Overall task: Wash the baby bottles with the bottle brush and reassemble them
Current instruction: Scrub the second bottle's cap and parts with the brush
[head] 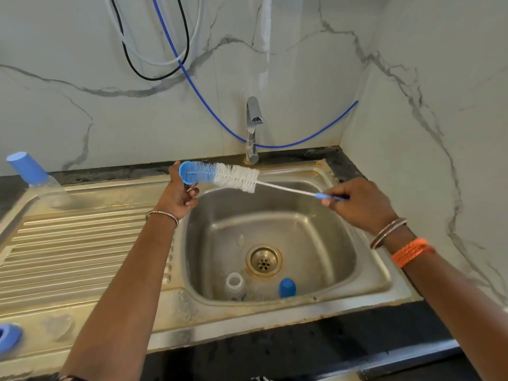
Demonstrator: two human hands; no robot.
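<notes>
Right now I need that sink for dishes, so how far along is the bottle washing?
About midway. One capped bottle already stands on the drainboard. In hand: the left hand holds a blue collar ring while the right hand works the bottle brush through it. Left: an open bottle and a blue cap sit in the basin, unassembled.

Both arms reach forward over the sink. Left hand is raised above the sink's back-left rim, palm turned inward, fingers curled round the blue tip of the bottle brush. Right hand is above the sink's back-right rim, fingers and thumb pinching the brush's thin blue handle. Bangles on both wrists; an orange band on the right forearm.
</notes>
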